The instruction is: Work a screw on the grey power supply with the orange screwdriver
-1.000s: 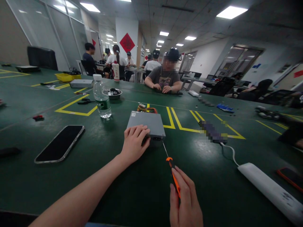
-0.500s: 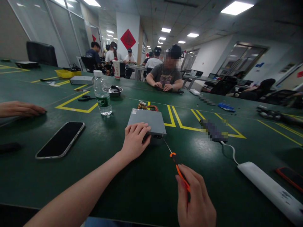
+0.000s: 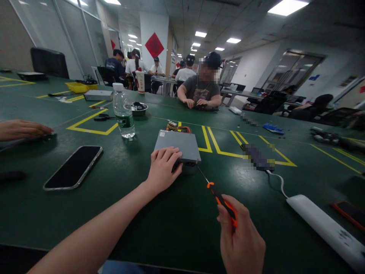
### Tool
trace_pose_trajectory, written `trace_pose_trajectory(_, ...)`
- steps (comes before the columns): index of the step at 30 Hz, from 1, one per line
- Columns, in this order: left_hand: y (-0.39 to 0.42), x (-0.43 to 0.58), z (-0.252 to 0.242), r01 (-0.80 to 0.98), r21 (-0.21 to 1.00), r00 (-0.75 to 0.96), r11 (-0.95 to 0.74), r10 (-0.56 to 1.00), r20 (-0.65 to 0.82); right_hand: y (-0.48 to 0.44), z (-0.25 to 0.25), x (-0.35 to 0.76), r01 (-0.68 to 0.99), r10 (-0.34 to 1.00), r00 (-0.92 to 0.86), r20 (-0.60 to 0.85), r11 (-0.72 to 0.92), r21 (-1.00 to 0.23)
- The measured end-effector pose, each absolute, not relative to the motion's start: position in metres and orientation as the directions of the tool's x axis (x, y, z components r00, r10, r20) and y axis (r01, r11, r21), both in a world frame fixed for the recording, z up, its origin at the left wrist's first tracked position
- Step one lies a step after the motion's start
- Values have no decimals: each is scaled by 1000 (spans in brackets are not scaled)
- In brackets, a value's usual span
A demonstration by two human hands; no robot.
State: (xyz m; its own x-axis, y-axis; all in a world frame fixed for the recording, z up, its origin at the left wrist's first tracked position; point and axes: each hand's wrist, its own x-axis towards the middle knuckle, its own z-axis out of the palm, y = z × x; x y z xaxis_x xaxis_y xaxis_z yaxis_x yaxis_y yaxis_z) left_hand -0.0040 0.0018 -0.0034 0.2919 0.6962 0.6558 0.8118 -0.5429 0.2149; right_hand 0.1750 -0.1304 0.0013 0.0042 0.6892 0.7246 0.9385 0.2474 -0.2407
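A grey metal computer power supply point(image 3: 185, 144) lies flat on the green table, with a bundle of coloured cables point(image 3: 178, 127) at its far side. My left hand point(image 3: 164, 167) grips its near left corner, fingers over the top and thumb against the near face. In my right hand point(image 3: 242, 236) is an orange and black screwdriver point(image 3: 218, 196), its handle pinched between thumb and fingers. The thin shaft slants up and left, the tip at the near right corner of the power supply. Whether the tip sits in a screw is too small to tell.
A phone point(image 3: 74, 167) and a water bottle point(image 3: 124, 114) stand left of the power supply. Beyond are a metal bowl point(image 3: 139, 110) and a yellow tray point(image 3: 81, 87). A white power strip point(image 3: 322, 228) lies right. Another person's hand point(image 3: 27, 130) rests far left; a person point(image 3: 199, 89) sits opposite.
My right hand has shifted slightly right with the screwdriver, whose handle now shows more between the fingers. The left hand and the power supply stay nearly in place.
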Motion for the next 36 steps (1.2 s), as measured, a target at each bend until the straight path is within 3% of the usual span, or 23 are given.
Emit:
trace_pose_trajectory(4,2,-4,-4,810,211,292,-548,688,665,-133,-3,173,929,715,-21,699,271,-250)
trace_pose_trajectory(8,2,-3,-4,817,211,283,-537,692,664,-138,-9,169,932,705,-183,686,346,-107)
trace_pose_trajectory(14,3,-2,-5,826,205,271,-525,690,671,-140,-15,170,955,773,-78,630,240,-176)
trace_pose_trajectory(20,3,-1,-6,830,208,262,-518,690,674,-138,-13,161,957,691,-101,715,264,-120)
trace_pose_trajectory(26,4,-2,-7,828,203,267,-523,685,678,-139,-15,168,946,771,5,637,203,-252)
trace_pose_trajectory(32,4,-1,-7,829,196,269,-525,680,682,-138,-17,164,921,728,-85,681,318,-225)
trace_pose_trajectory(36,3,-1,-7,824,199,274,-531,680,680,-139,-13,162,890,798,75,598,217,-400)
